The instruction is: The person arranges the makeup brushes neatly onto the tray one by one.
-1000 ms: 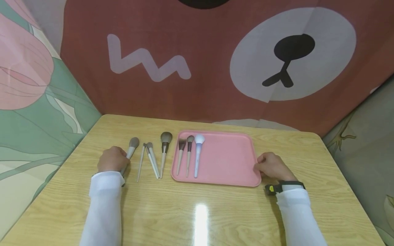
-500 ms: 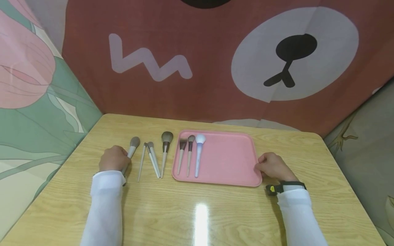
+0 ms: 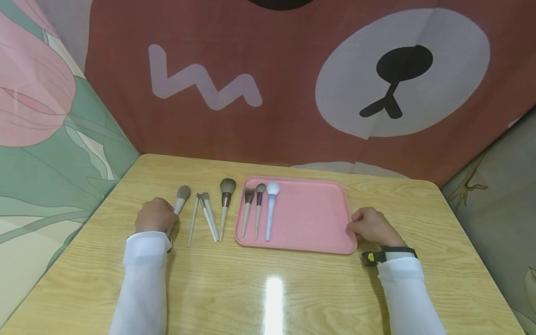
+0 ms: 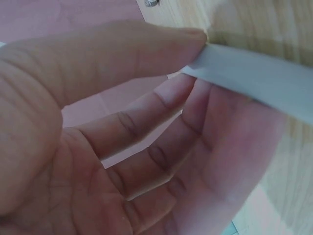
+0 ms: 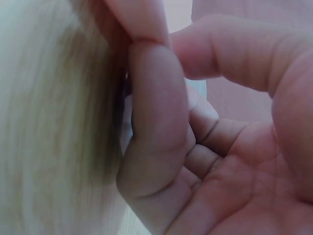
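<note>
My left hand (image 3: 154,215) pinches the pale handle of a makeup brush (image 3: 181,199) with a grey-brown head, at the left of the table. Up close in the left wrist view, the thumb and fingers grip the brush handle (image 4: 254,71). On the right, my right hand (image 3: 371,225) holds the right rim of a pink tray (image 3: 314,214) between thumb and fingers. The right wrist view shows the tray's edge (image 5: 142,17) at the fingertips. Three makeup brushes lie side by side in the tray: a flat dark one (image 3: 247,209), a small round one (image 3: 258,209) and a white-and-blue one (image 3: 271,209).
Between my left hand and the tray, several brushes lie on the wooden table (image 3: 217,288): a big dark-headed one (image 3: 226,200), two crossing pale ones (image 3: 211,216) and a thin one (image 3: 193,221). A cartoon-printed backdrop (image 3: 284,125) stands behind the table.
</note>
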`<state>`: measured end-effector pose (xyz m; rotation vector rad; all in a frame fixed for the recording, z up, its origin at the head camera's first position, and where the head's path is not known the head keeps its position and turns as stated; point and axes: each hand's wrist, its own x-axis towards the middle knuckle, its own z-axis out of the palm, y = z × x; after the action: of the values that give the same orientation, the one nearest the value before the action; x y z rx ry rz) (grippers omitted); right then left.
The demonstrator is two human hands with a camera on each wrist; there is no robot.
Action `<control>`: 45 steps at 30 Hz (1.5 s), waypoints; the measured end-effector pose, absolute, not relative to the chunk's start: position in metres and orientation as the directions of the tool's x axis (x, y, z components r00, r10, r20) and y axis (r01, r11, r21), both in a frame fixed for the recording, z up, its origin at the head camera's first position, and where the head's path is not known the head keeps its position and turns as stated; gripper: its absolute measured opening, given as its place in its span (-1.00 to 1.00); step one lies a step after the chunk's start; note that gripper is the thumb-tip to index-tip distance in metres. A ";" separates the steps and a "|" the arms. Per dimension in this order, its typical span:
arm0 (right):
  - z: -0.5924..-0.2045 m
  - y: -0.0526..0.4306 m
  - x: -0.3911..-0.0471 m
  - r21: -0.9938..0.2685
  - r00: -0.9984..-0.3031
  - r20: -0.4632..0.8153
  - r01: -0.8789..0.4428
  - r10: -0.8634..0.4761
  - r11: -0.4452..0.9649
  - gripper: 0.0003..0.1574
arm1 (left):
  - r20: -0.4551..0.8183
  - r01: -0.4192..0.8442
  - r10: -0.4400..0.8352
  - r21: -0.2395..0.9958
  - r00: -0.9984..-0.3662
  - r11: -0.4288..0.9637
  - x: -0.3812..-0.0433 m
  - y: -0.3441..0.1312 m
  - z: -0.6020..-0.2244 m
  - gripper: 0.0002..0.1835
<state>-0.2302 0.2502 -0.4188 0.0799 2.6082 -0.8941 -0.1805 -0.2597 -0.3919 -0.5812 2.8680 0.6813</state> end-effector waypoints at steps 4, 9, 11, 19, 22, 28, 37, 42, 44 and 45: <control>-0.418 0.250 -0.230 -0.579 -0.927 -0.367 0.170 -0.070 0.797 -0.65 | -0.221 -0.402 -0.338 0.404 -0.915 0.822 -0.181 -0.260 -0.391 -0.63; -0.418 0.251 -0.230 -0.581 -0.927 -0.369 0.170 -0.071 0.796 -0.65 | -0.219 -0.401 -0.339 0.407 -0.915 0.820 -0.181 -0.260 -0.393 -0.64; -0.418 0.251 -0.230 -0.581 -0.927 -0.369 0.170 -0.072 0.796 -0.64 | -0.218 -0.400 -0.338 0.408 -0.916 0.821 -0.181 -0.260 -0.393 -0.64; -0.418 0.250 -0.230 -0.578 -0.929 -0.364 0.172 -0.063 0.798 -0.64 | -0.223 -0.402 -0.338 0.404 -0.914 0.821 -0.181 -0.261 -0.393 -0.63; -0.418 0.250 -0.230 -0.579 -0.928 -0.367 0.174 -0.064 0.797 -0.64 | -0.219 -0.403 -0.341 0.406 -0.914 0.820 -0.181 -0.261 -0.393 -0.64; -0.419 0.250 -0.231 -0.580 -0.923 -0.380 0.187 -0.060 0.793 -0.63 | -0.213 -0.394 -0.333 0.415 -0.919 0.820 -0.181 -0.261 -0.393 -0.65; -0.419 0.250 -0.230 -0.580 -0.924 -0.377 0.183 -0.062 0.794 -0.63 | -0.177 -0.366 -0.321 0.424 -0.930 0.828 -0.182 -0.258 -0.390 -0.64; -0.419 0.250 -0.230 -0.583 -0.929 -0.364 0.168 -0.071 0.795 -0.63 | -0.131 -0.316 -0.289 0.438 -0.948 0.841 -0.184 -0.255 -0.388 -0.62; -0.419 0.250 -0.230 -0.586 -0.930 -0.359 0.163 -0.073 0.794 -0.63 | -0.113 -0.295 -0.274 0.447 -0.955 0.844 -0.185 -0.253 -0.387 -0.62; -0.419 0.250 -0.230 -0.587 -0.931 -0.357 0.162 -0.075 0.793 -0.63 | -0.105 -0.286 -0.268 0.453 -0.958 0.844 -0.185 -0.252 -0.387 -0.61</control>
<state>-0.2297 0.2503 -0.4189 0.0659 2.6187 -0.9035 -0.1855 -0.2519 -0.3871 -0.4476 2.9808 0.7415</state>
